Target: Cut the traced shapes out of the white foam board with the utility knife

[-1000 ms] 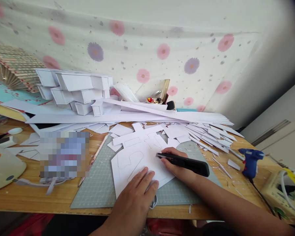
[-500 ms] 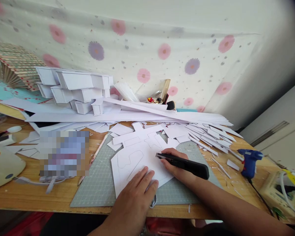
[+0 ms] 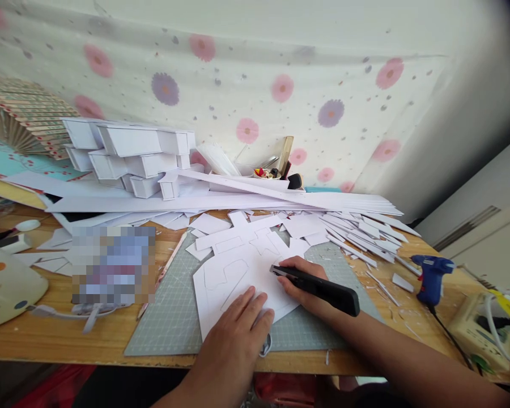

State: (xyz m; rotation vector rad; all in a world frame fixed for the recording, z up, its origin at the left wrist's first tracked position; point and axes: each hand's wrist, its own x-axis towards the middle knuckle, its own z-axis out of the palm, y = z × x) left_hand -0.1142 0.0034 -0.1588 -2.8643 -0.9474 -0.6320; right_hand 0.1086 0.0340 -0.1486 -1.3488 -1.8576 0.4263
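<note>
Cutter handle (image 3: 329, 292) dipped, bowl (image 3: 267, 178) holding oddments (image 3: 261, 172)

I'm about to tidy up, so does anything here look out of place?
Yes: white offcuts lie jumbled rather than stacked, beyond and right of the cutting mat, some on its far end. The sheet under the left hand looks flat. Whatever the pixelated patch covers can't be judged.

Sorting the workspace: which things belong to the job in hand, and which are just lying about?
In the job:
left hand, resting on the white sheet
right hand, holding the black cutter
cutting mat beneath

Apparently just lying about:
blue glue gun
white offcuts
folding fan
</note>
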